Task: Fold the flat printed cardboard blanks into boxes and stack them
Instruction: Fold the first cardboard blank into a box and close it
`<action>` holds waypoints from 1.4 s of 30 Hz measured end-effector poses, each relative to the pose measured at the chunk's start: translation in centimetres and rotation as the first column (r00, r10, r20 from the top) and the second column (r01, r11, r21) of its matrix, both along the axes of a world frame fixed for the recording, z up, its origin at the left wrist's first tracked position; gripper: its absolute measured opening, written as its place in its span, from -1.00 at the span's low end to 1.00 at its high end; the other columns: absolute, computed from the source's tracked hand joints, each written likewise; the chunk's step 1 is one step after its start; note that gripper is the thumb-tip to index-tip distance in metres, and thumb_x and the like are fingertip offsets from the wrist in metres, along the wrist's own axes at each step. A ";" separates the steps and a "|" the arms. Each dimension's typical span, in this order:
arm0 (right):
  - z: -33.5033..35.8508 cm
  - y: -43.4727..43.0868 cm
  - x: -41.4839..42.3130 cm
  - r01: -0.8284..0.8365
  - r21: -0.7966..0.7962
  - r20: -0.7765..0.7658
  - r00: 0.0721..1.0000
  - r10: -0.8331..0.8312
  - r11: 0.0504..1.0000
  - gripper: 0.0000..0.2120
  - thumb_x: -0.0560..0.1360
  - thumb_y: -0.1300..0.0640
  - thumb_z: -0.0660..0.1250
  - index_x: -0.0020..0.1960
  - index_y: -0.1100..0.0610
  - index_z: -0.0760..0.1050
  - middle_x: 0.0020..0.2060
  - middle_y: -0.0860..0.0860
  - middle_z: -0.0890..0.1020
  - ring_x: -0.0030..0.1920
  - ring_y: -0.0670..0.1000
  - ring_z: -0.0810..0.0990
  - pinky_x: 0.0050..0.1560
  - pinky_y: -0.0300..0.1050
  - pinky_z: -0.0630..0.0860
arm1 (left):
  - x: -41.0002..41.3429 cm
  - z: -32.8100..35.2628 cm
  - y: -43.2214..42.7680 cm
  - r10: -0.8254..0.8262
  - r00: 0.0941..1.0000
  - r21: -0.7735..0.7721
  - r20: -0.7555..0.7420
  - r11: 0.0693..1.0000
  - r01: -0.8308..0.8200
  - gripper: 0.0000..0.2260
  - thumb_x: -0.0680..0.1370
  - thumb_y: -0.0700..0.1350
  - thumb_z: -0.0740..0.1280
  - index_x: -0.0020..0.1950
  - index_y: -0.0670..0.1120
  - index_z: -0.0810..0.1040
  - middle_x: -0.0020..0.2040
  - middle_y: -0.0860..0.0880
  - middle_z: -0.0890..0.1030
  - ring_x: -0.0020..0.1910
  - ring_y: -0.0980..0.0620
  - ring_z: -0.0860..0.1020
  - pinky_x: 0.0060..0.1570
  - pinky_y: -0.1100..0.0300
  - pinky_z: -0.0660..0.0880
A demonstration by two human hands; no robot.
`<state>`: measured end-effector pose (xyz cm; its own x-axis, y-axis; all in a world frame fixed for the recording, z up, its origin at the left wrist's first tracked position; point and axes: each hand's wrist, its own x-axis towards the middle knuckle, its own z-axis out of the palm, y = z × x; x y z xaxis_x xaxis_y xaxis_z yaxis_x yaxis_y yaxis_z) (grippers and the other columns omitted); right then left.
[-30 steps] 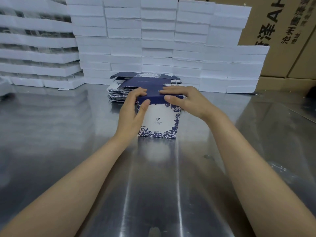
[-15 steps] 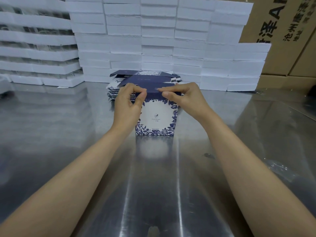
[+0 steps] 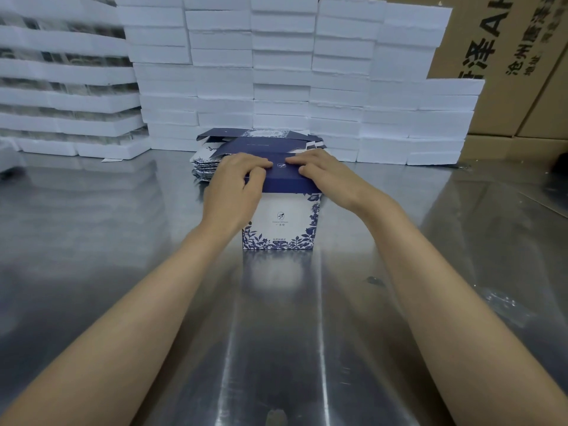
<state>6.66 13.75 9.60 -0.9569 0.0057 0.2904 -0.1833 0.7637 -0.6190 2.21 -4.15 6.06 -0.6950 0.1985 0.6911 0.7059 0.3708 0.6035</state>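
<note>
The folded box (image 3: 281, 219) is standing upright on the steel table (image 3: 138, 287), about in the middle of it and straight in front of you. Its white front with the blue leaf print is facing you, and its dark blue lid (image 3: 285, 179) is lying flat on top. Your left grip (image 3: 236, 186) is resting on the left part of the lid, with the fingers lying nearly flat over the top and the thumb sitting at the front edge. Your right grip (image 3: 325, 176) is lying in the same way on the right part, and its fingers are reaching over the top toward the left ones, so that both sets are almost meeting beside the small logo (image 3: 281, 165). Both grips are spread and are pressing on the lid; they are not pinching anything. Just behind the box a pile of flat blanks (image 3: 255, 142) is lying, dark blue sides up; I cannot tell if it is touching the box. Behind the pile a wall of white foam blocks (image 3: 276, 72) is standing at the far side of the table. More white stacks (image 3: 61, 96) are standing on the left, and brown cartons (image 3: 507, 72) with printed characters are standing on the right.
</note>
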 end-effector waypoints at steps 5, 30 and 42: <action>0.8 -0.6 -0.5 0.112 0.225 0.001 0.993 -0.115 0.968 -0.63 0.60 -0.01 0.04 0.30 -0.11 0.49 0.32 -0.11 0.44 0.36 -0.04 0.35 0.41 0.01 0.23 | -0.2 1.9 0.0 0.183 0.983 -0.214 0.029 0.961 -0.173 -0.67 0.51 0.06 0.12 -0.06 0.01 0.67 0.02 0.15 0.64 0.05 0.06 0.51 -0.17 0.15 0.32; 0.6 0.1 -2.0 0.141 -0.600 0.152 0.986 -0.061 0.787 -0.83 0.49 0.21 0.34 0.03 0.12 0.66 -0.08 0.00 0.72 -0.11 -0.01 0.68 -0.16 -0.20 0.53 | -3.8 5.4 1.4 -0.067 0.801 -0.086 0.595 0.985 0.147 -0.93 0.47 -0.07 0.44 -0.08 0.01 0.70 -0.01 0.10 0.68 -0.03 0.14 0.62 0.07 0.20 0.52; 1.0 -0.9 -2.1 0.255 -0.695 0.236 0.964 -0.122 0.673 -0.89 0.41 0.27 0.45 -0.06 0.20 0.64 -0.20 0.10 0.69 -0.30 0.03 0.64 -0.19 -0.14 0.56 | -2.5 6.0 1.5 -0.061 0.663 -0.002 0.746 0.996 0.094 -0.83 0.42 0.01 0.52 -0.20 -0.07 0.63 -0.52 0.07 0.60 -0.60 0.14 0.56 -0.70 0.38 0.31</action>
